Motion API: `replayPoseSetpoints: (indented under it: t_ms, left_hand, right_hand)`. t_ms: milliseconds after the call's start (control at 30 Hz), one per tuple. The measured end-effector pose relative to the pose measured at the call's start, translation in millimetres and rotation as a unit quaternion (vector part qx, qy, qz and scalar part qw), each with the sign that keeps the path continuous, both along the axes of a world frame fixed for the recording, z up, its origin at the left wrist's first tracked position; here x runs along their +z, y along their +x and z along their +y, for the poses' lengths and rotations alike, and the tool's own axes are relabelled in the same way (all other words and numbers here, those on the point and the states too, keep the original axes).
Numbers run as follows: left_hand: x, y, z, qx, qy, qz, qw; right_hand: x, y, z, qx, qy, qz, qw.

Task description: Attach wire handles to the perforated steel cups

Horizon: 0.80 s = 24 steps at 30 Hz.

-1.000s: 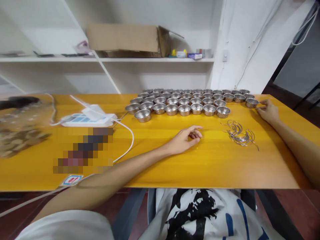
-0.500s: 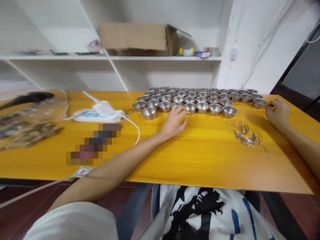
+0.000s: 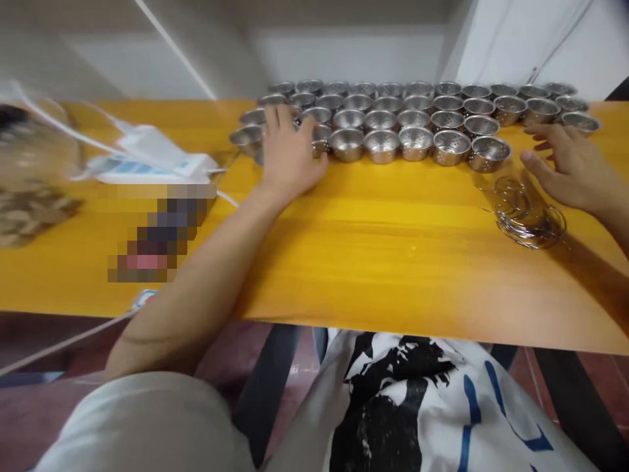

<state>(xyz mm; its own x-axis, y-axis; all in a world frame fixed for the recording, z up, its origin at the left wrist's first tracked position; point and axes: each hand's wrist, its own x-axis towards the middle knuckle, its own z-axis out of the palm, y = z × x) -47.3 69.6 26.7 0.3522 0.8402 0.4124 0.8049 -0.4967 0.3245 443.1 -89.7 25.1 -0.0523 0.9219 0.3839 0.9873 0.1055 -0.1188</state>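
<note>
Lots of small metal cups (image 3: 382, 147) stand at the back of the table (image 3: 354, 262). They are shiny and round, with tiny holes in them and their open tops facing up. They sit close together in rows. The left hand (image 3: 289, 151) is over the left end of the front row, with its fingers spread and pointing away from the person. It hides part of the cups there, so one cannot tell whether it grips a cup or only touches one. The right hand (image 3: 565, 160) is near the right end of the cups. Its fingers are apart and a little bent, and it holds nothing.

Just below the right hand, a messy bunch of thin, bendy metal wires (image 3: 531, 229) lies on the table, near the front cups.

To the left of the cups is a white power strip (image 3: 199, 169) with a white plug (image 3: 147, 144) in it. In front of it is a blocky, blurred-out patch (image 3: 162, 229). Farther left is a pile of brown pieces (image 3: 42, 206), too blurry to name. By the front edge, a small sticker (image 3: 146, 299) peeks out beside the left arm, next to a white cord (image 3: 63, 343). Behind the table is a pale shelf (image 3: 354, 59). The person wears a white shirt (image 3: 132, 419).
</note>
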Motion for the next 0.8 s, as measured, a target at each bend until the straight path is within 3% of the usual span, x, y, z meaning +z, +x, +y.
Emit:
replayPoseSetpoints:
  t_ms: [167, 433, 600, 800]
  left_hand:
    - [-11.4, 1.7, 0.2, -0.026, -0.031, -0.054, 0.998]
    - [-14.6, 0.8, 5.7, 0.035, 0.02, 0.1, 0.994]
    - [-15.6, 0.6, 6.9, 0.05, 0.054, 0.133, 0.988]
    - [-13.6, 5.9, 0.5, 0.043, 0.062, 0.148, 0.986]
  right_hand:
    - [5.7, -4.4, -9.2, -0.008, 0.009, -0.015, 1.0]
    - [-22.0, -1.6, 5.3, 0.015, -0.065, 0.028, 0.997]
    - [-33.4, -5.9, 8.2, 0.047, -0.07, 0.021, 0.996]
    - [-36.8, -6.1, 9.1, 0.039, -0.057, 0.035, 0.997]
